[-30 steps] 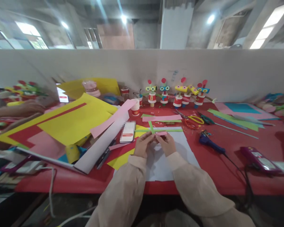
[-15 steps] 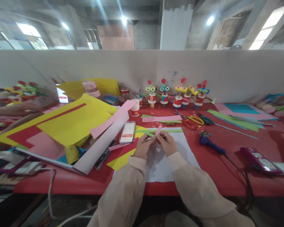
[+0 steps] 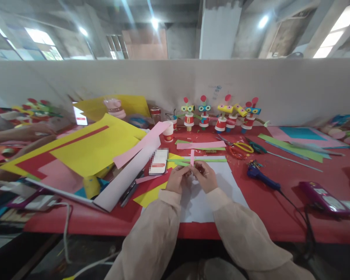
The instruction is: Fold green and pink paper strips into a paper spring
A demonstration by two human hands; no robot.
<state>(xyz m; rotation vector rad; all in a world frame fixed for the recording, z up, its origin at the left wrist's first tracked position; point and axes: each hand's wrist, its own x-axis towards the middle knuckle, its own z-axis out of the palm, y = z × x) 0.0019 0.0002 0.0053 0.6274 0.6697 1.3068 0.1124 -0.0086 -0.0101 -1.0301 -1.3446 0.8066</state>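
Over a sheet of white paper (image 3: 224,190), both my hands meet with their fingertips close together. A narrow pink paper strip (image 3: 192,156) stands upright between them, its lower end pinched by my right hand (image 3: 205,178). My left hand (image 3: 175,179) is closed on a green paper strip (image 3: 183,164) that points out to the left. The two strips meet at the fingertips; whether they are joined there is hidden. Just beyond the hands, another green strip (image 3: 217,160) lies across the top of the white sheet. A phone (image 3: 158,161) lies left of my left hand.
Pink paper (image 3: 201,145), scissors (image 3: 240,147) and pliers (image 3: 258,146) lie behind. Right are a glue gun (image 3: 262,177) and a purple device (image 3: 322,198). Left, yellow sheets (image 3: 87,155) and a white roll (image 3: 125,175). Paper-cup figures (image 3: 204,118) line the wall. Another person's arm (image 3: 20,136) is far left.
The pink strip has turned from a slant to upright between my fingers. My hands stay nearly in place; the view has shifted slightly.
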